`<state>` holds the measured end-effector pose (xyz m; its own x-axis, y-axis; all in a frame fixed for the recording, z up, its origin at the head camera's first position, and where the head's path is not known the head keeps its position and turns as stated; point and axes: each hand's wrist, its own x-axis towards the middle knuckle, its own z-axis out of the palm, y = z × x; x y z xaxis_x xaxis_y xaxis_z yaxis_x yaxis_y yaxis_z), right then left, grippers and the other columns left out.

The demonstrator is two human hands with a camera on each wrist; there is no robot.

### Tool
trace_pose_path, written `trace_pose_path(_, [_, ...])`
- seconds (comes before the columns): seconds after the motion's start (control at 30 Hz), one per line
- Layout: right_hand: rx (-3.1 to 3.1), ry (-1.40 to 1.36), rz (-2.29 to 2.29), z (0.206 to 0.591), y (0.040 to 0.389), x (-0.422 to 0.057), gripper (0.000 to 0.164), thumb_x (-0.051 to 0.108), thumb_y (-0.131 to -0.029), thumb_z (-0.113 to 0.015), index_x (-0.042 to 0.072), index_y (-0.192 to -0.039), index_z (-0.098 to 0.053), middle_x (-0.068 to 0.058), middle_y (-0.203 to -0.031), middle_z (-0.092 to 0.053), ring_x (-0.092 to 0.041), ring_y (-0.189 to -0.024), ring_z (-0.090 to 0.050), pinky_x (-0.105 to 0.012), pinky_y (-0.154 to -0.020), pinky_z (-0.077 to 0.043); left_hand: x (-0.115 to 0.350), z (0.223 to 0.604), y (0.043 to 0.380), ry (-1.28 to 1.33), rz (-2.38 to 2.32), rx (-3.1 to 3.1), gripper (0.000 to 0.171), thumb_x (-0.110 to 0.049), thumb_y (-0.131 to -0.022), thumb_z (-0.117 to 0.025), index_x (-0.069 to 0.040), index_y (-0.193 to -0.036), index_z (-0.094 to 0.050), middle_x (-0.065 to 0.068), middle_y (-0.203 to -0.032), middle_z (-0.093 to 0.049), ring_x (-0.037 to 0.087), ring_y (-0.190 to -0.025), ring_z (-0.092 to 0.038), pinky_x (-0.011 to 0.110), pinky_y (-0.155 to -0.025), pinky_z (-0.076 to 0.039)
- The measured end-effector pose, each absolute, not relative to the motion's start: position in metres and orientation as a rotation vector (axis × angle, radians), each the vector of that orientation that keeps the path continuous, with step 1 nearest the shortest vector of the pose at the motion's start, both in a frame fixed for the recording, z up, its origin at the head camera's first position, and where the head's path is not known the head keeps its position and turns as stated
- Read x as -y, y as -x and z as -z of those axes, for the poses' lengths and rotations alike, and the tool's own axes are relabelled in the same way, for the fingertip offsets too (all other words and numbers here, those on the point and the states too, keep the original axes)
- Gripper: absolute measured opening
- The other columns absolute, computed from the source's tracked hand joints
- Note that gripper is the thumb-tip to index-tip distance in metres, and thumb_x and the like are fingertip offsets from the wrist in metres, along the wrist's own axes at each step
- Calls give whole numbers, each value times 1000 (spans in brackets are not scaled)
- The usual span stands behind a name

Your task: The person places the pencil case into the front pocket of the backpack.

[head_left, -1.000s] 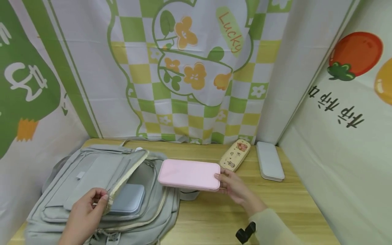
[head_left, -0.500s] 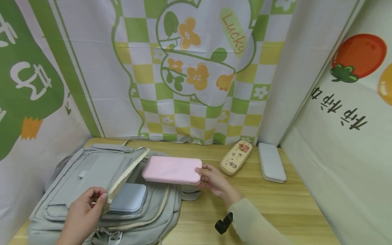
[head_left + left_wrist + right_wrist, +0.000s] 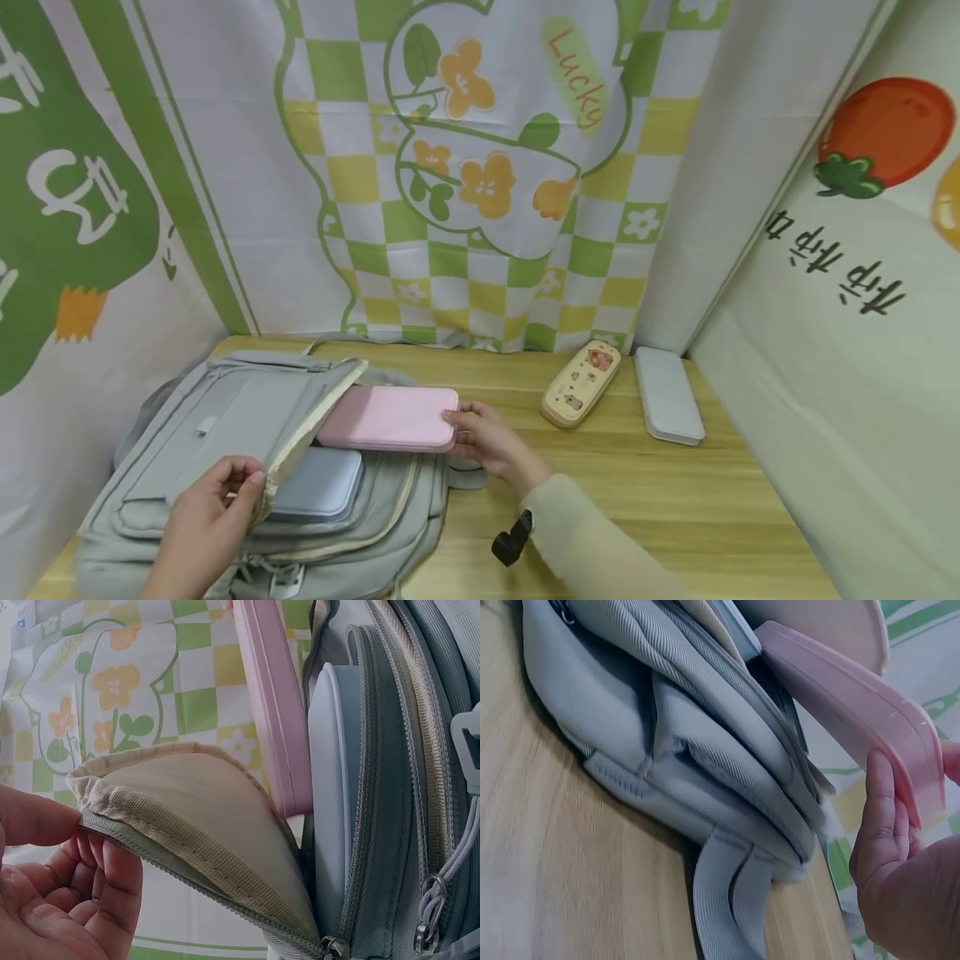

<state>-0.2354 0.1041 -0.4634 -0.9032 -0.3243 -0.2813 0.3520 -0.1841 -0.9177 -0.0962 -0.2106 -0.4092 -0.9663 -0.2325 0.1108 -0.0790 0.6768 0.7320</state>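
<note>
A grey backpack point(image 3: 225, 417) lies on the table with its front pocket unzipped. My left hand point(image 3: 206, 521) pinches the edge of the pocket flap point(image 3: 187, 825) between thumb and fingers and holds it up. In my right hand point(image 3: 491, 446) is the right end of a pink pencil case point(image 3: 393, 417), thumb on top and fingers beneath. The left end of that case reaches under the flap, into the pocket opening. Just in front of it, a light blue case point(image 3: 318, 482) sits inside the pocket, partly hidden by the flap.
On the right of the wooden table point(image 3: 600, 500) lie a cream pencil case point(image 3: 581, 383) with cartoon prints and a pale grey-white case point(image 3: 669, 396). A backpack strap point(image 3: 731, 900) trails at its side. Printed curtains point(image 3: 487, 167) hang behind.
My right hand has carried the pink pencil case leftward, and its left end is now under the flap. My left hand keeps holding the flap in about the same place.
</note>
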Motion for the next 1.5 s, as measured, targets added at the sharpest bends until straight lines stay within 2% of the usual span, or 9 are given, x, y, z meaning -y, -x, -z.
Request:
trace_pose_path(0.2, [-1708, -19, 2055, 463, 242, -88, 28, 10, -100, -65, -1, -119, -46, -10, -86, -64, -14, -70, -67, -28, -65, -59, 209, 405, 98, -258, 1183, 2712, 19, -15, -106, -58, 2, -112, -62, 7, -95, -68, 8, -82, -57, 25, -66, -47])
trace_pose_path(0.4, [-1801, -43, 1941, 469, 253, -76, 27, 10, -99, -67, -5, -116, -54, -11, -88, -66, -15, -72, -67, -28, -67, -60, 208, 407, 97, -225, 1171, 2695, 14, -12, -105, -59, 1, -109, -63, 6, -92, -67, 7, -79, -57, 25, -64, -47])
trace_pose_path(0.6, [-1902, -108, 1923, 470, 254, -69, 38, 7, -98, -67, -13, -128, -55, -13, -96, -66, -15, -79, -66, -30, -76, -60, 210, 408, 96, -288, 1186, 2739, 18, -14, -106, -58, 2, -113, -63, 7, -96, -68, 11, -85, -59, 25, -69, -48])
trace_pose_path(0.83, [-1921, -19, 1883, 467, 256, -60, 23, 2, -97, -67, -12, -115, -60, -10, -92, -65, -16, -80, -65, -35, -83, -59, 211, 414, 94, -226, 1149, 2655, 11, -9, -103, -62, 1, -106, -65, 5, -89, -68, 4, -78, -56, 24, -64, -47])
trace_pose_path(1.13, [-2038, 4, 1793, 461, 260, -42, 17, -1, -93, -70, -10, -105, -63, -8, -86, -66, -15, -76, -65, -33, -80, -59, 208, 416, 96, -186, 1181, 2655, 11, -9, -103, -61, 1, -106, -65, 5, -90, -67, 7, -78, -56, 25, -63, -47])
trace_pose_path(1.33, [-2199, 43, 1657, 461, 265, -29, 16, -1, -90, -73, -11, -102, -69, -8, -79, -67, -14, -70, -66, -30, -72, -60, 208, 415, 96, -193, 1184, 2682, 12, -10, -103, -61, 1, -107, -64, 5, -92, -67, 11, -82, -58, 25, -66, -48])
trace_pose_path(1.5, [-2225, 71, 1603, 462, 267, -19, 15, -2, -88, -74, -11, -100, -71, -12, -77, -70, -16, -68, -67, -31, -71, -60, 207, 416, 95, -209, 1187, 2688, 10, -9, -103, -61, 0, -106, -64, 5, -91, -67, 13, -83, -58, 25, -66, -48])
